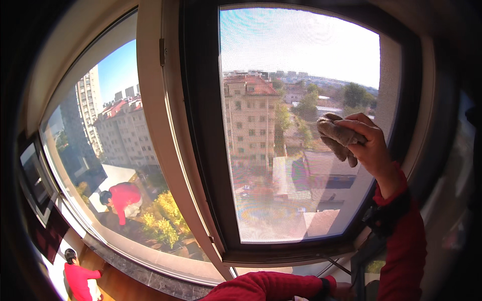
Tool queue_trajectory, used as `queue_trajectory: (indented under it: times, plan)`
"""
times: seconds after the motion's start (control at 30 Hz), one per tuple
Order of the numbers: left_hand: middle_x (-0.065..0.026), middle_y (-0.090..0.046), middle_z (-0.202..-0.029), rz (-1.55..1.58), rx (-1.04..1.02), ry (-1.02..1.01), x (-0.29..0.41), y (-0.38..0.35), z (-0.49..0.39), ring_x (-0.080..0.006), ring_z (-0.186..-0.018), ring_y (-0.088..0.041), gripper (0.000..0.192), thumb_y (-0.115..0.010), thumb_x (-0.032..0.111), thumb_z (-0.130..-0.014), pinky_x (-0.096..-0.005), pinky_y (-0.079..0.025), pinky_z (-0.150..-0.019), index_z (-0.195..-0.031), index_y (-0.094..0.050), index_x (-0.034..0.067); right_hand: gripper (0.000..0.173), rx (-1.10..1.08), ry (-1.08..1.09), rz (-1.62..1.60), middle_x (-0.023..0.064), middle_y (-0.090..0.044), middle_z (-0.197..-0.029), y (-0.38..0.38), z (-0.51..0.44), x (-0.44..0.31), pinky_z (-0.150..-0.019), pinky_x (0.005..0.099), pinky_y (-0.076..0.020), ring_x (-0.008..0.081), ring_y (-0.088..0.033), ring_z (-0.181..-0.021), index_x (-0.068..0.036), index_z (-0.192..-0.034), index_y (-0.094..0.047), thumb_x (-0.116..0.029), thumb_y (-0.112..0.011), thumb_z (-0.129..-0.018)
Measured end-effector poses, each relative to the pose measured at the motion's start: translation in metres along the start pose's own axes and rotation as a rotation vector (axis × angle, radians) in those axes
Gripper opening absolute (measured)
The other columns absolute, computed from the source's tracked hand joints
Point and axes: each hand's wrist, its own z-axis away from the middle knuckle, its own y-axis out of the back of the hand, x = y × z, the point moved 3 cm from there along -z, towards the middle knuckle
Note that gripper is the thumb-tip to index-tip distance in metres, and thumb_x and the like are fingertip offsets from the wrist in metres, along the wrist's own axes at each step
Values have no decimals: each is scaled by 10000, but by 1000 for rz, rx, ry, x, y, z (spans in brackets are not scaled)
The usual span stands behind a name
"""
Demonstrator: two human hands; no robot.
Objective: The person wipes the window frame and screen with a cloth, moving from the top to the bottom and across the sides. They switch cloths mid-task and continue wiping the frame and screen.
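A folded grey-brown cloth (340, 137) is pinched in my right hand (371, 145), which is raised before the right part of a window screen (263, 158). Whether the cloth touches the mesh cannot be told. The screen sits in a dark frame (205, 150). Low at the right, beneath the right arm, my left hand (343, 291) is by the edge of an open window sash (357, 267); it is dim and partly hidden, so its grip is unclear. A thin metal stay (337, 264) runs between the frame's lower edge and the sash.
A large fixed window pane (124, 158) stands to the left beyond a light window post (158, 124), with a dark stone sill (143, 272) below. A person in red (81, 276) is low at the far left, on the wooden floor (116, 282). The pane shows a reflected figure in red.
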Motion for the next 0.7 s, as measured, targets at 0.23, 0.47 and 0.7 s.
queue_trajectory:
  times: [0.23,0.47,0.7]
  plan:
    - [-75,-662,-813,60,-61,-45,-6,-16,-30,-147,-780,-612,270,-536,205,-913,-294,-481,-729,-1047,-634,-8,377,1,13,54,63,-588,-951,-9,15,1,-743,275,-514,183,-596,-877,-66,-1043,-671,77,-691,-694]
    - [-75,-664,-821,55,-137,-74,20,-24,-29,-146,-781,-612,261,-537,198,-913,-292,-482,-732,-1036,-636,-10,372,7,-35,-17,67,-587,-984,-19,37,4,-738,280,-521,191,-606,-887,-68,-1048,-665,78,-686,-706]
    - [-74,-666,-829,44,-221,-160,53,-33,-25,-144,-782,-612,252,-538,190,-913,-289,-483,-736,-1025,-638,-13,413,6,-84,-52,85,-595,-1005,-37,67,7,-757,284,-517,214,-613,-909,-67,-1066,-655,80,-693,-682]
